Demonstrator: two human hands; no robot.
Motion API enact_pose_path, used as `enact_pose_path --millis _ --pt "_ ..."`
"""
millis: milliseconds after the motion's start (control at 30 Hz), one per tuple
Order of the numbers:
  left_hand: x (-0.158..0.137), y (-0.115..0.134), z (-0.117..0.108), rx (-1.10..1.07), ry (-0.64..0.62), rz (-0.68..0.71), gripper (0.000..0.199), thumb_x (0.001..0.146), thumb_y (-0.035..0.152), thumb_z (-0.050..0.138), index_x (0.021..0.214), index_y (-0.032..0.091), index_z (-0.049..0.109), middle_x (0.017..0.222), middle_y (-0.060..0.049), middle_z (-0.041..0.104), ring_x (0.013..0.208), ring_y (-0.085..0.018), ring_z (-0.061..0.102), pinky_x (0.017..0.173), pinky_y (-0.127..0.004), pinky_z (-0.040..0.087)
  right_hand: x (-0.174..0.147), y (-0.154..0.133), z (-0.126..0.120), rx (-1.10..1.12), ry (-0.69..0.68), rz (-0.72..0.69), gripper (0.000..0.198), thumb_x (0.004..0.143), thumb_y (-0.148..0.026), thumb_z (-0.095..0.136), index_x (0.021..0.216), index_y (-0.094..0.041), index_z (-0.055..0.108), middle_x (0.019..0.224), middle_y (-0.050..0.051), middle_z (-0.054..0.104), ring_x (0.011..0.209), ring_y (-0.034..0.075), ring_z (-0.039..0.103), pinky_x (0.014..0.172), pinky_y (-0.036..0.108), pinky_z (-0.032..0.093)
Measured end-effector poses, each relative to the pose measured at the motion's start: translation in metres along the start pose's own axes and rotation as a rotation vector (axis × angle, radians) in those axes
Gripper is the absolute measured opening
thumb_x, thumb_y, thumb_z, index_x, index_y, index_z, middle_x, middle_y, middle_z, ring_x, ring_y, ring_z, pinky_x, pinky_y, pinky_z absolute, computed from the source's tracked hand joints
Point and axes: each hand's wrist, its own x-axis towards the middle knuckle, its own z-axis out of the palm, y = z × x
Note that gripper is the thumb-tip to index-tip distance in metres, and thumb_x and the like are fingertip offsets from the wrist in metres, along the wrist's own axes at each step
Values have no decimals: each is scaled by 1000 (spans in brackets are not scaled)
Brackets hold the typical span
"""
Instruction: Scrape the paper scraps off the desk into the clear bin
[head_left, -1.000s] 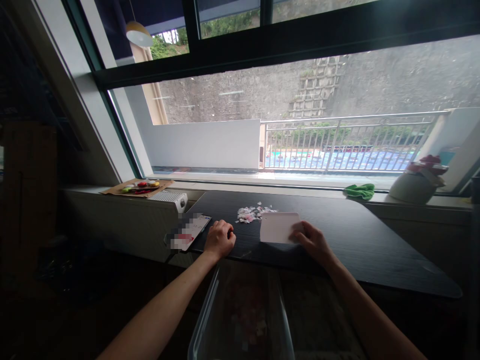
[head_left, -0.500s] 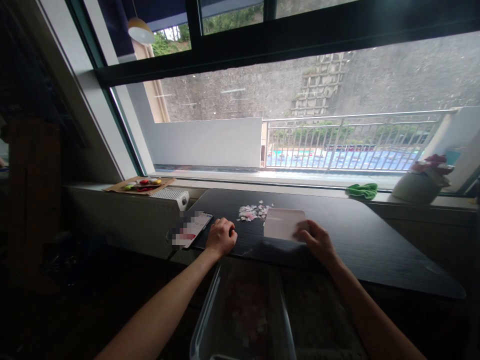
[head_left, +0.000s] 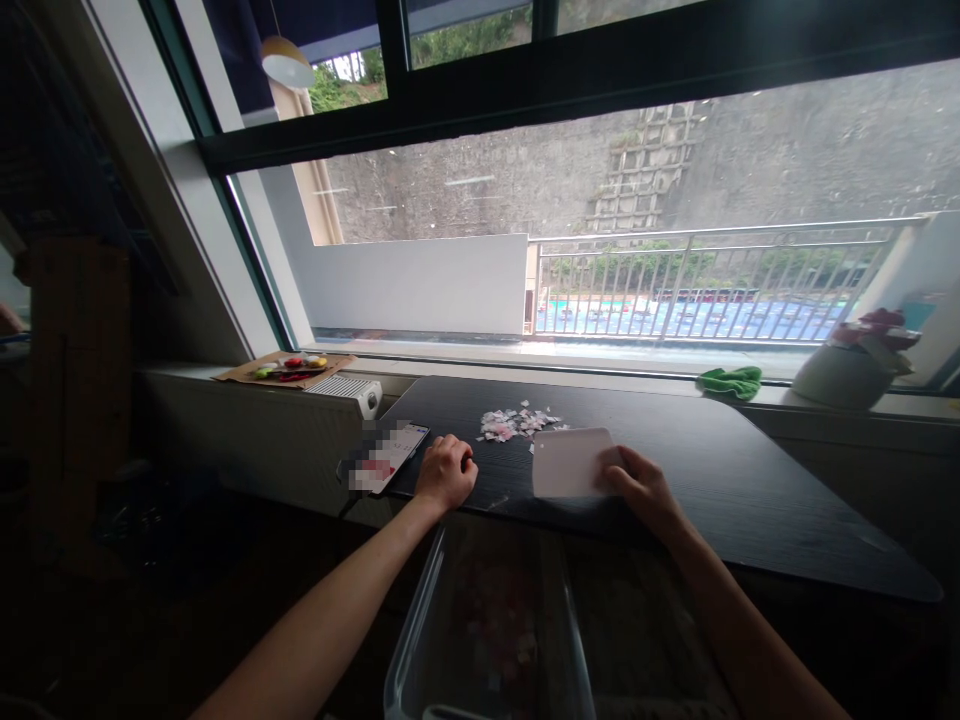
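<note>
My right hand (head_left: 637,482) pinches the right edge of a thin white card (head_left: 568,463) with rounded corners and a small hole near one corner. The card is tilted over the dark table, on the near side of a loose pile of small white and pinkish paper scraps (head_left: 517,422). My left hand (head_left: 448,471) rests on the table's near edge, fingers curled into a loose fist; nothing shows in it. Just left of that hand lies a phone (head_left: 390,455), its screen partly blurred out. Below the table edge, a clear plastic bin (head_left: 411,620) has more scraps inside.
The black table (head_left: 720,480) stands against a window sill. On the sill are a green cloth (head_left: 731,382), a grey rounded pot (head_left: 844,375) and, at left, a brown board (head_left: 247,368) with colourful items. A white radiator (head_left: 255,430) is beside the table.
My right hand has drawn the card slightly toward me, away from the scraps, so more of the pile shows. My left hand has stayed in place. The view has shifted slightly.
</note>
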Motion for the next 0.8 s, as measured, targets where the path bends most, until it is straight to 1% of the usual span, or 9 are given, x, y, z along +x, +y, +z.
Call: enact_pose_path --millis 67,100,233,300,400,467,633,733,800 --pt "0 0 0 4 0 0 12 77 17 52 79 20 63 88 -5 62 90 -21 54 82 -34 42 -2 -3 1 50 -79 2 19 66 -31 59 77 -17 65 67 0 63 61 16 57 54 26 47" --pt "0 0 0 6 0 -1 12 77 17 52 79 20 63 89 -5 62 91 -21 54 82 -34 42 -2 -4 2 71 -96 8 20 66 -32 60 78 -17 65 69 1 64 63 17 58 55 26 48" --pt "0 0 0 10 -9 -8 12 77 17 51 79 20 63 89 -5 62 91 -21 54 81 -34 43 0 -3 0 91 -67 43 20 65 -33 62 78 -18 66 71 1 66 65 17 60 58 27 50" --pt "0 0 0 10 -9 -8 12 76 16 51 79 20 62 89 -5 63 91 -21 54 81 -34 43 1 -2 0 75 -82 48 20 65 -32 63 78 -18 66 70 1 66 64 17 59 57 27 50" --pt "0 0 0 7 -1 -5 12 76 16 51 79 20 62 89 -5 63 90 -21 54 81 -34 43 0 -7 1 70 -178 56 21 65 -33 64 78 -17 66 70 1 67 65 17 60 58 27 51" --pt "0 0 1 5 0 -5 12 76 17 51 78 20 63 88 -6 63 90 -21 54 81 -34 43 -2 -11 3 80 -212 62 24 64 -35 65 79 -17 67 72 2 68 66 18 61 59 29 52" --pt "0 -1 2 4 8 -1 12 76 17 51 79 20 63 88 -6 62 90 -21 54 81 -35 43 -2 -11 3 63 -200 49 26 63 -36 66 81 -17 67 74 3 69 69 19 62 61 30 52" --pt "0 0 1 3 4 -4 13 76 17 51 79 20 63 87 -5 62 90 -21 54 81 -34 43 -1 -9 3 22 -147 28 24 64 -36 65 78 -17 66 70 2 67 66 18 61 59 29 52" --pt "0 0 0 1 0 -5 13 76 16 51 79 20 63 88 -5 62 90 -21 54 82 -34 43 -2 -11 4 7 -142 25 23 64 -37 64 76 -17 65 69 2 67 65 18 61 57 29 51"
